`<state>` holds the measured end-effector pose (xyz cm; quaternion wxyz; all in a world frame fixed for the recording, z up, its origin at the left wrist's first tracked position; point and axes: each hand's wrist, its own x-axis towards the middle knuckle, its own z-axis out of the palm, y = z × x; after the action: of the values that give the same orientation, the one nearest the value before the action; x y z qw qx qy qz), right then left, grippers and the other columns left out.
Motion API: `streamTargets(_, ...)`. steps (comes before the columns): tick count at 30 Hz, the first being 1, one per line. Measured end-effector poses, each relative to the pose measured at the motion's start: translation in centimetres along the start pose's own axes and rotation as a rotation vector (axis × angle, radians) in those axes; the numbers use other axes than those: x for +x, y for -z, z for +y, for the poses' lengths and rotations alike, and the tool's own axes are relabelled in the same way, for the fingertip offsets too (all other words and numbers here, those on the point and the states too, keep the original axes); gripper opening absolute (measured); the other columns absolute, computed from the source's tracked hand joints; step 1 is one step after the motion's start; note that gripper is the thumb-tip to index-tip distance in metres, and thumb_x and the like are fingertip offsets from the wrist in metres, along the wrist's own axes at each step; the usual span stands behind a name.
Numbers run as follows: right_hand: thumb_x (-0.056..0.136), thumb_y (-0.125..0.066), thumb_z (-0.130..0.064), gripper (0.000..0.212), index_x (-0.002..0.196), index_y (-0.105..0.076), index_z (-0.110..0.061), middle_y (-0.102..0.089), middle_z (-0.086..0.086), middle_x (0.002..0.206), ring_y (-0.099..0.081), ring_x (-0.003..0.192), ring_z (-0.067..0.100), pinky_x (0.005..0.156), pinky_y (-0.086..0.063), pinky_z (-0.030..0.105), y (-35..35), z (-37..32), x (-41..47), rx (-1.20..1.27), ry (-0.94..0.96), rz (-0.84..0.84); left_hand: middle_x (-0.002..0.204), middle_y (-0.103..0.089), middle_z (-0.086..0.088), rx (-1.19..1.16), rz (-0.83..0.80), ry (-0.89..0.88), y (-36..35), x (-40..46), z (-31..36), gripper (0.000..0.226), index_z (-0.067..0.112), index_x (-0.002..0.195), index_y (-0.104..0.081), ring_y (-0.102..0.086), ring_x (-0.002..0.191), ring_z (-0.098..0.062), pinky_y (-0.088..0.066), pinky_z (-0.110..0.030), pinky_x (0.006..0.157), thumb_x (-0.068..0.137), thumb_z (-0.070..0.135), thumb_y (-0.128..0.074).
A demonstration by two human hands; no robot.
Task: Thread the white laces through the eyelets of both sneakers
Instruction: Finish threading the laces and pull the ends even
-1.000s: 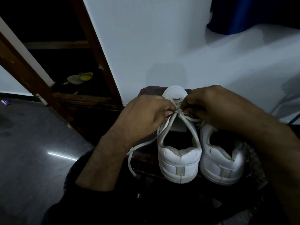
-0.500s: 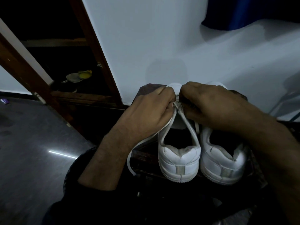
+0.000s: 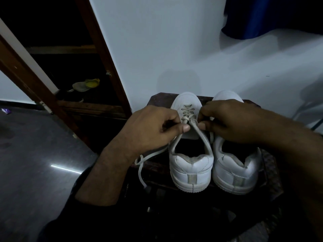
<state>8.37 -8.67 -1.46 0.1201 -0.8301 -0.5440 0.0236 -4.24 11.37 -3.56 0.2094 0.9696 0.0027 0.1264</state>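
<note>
Nearest you, the two white sneakers sit heel-first on a dark wooden stool (image 3: pixel 157 98), so the eyelets face away and you reach over the collars to work. The left sneaker (image 3: pixel 191 165) carries the white lace (image 3: pixel 187 113), crossed through its lower eyelets; one loose end trails off the stool's left edge, probably left slack so it can feed.

Your left hand (image 3: pixel 152 128) pinches the lace between thumb and curled fingers at the tongue. Your right hand (image 3: pixel 229 121) has its fingers curled at the opposite row; it seems to pinch the other strand, though the fingertips hide the contact. It also covers the right sneaker (image 3: pixel 236 166), so its lacing cannot be judged.

Beyond stand a pale wall (image 3: pixel 174 49), a wooden frame (image 3: pixel 104 58) and a yellow object (image 3: pixel 92 83) in the dark shelf.
</note>
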Motion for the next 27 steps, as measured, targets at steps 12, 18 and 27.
streamTargets(12,0.097,-0.046,-0.048,0.013,0.098,-0.056,-0.039,-0.038,-0.024,0.104,-0.038,0.109,0.013,0.083,-0.031,0.032,0.9,1.1,-0.7,-0.228,0.012,-0.047,0.082,-0.055,0.014,0.046,-0.05,-0.091,0.9,-0.2,-2.8,0.018,0.027,0.085,-0.058,-0.051,0.085,-0.01,-0.047,-0.037,0.072,0.098,0.04,-0.054)
streamTargets(18,0.091,-0.061,-0.041,0.005,0.092,-0.061,-0.036,-0.05,-0.013,0.092,-0.046,0.092,0.015,0.075,-0.035,0.033,1.2,0.4,-0.2,-0.199,-0.053,0.184,0.075,-0.055,0.013,0.048,0.143,0.084,0.9,-0.3,-1.4,0.017,0.028,0.09,-0.056,-0.054,0.071,-0.007,-0.045,-0.03,0.06,0.092,0.029,-0.073)
streamTargets(27,0.097,-0.056,-0.034,0.016,0.1,-0.072,-0.034,-0.065,-0.002,0.101,-0.063,0.098,0.022,0.072,-0.037,0.028,0.0,-2.3,-1.2,-0.298,-0.187,-0.12,0.056,-0.069,0.003,-0.427,-0.018,0.336,0.2,-0.4,1.4,0.044,0.022,0.059,-0.067,-0.055,0.042,-0.009,-0.041,-0.014,0.052,0.102,0.03,-0.063)
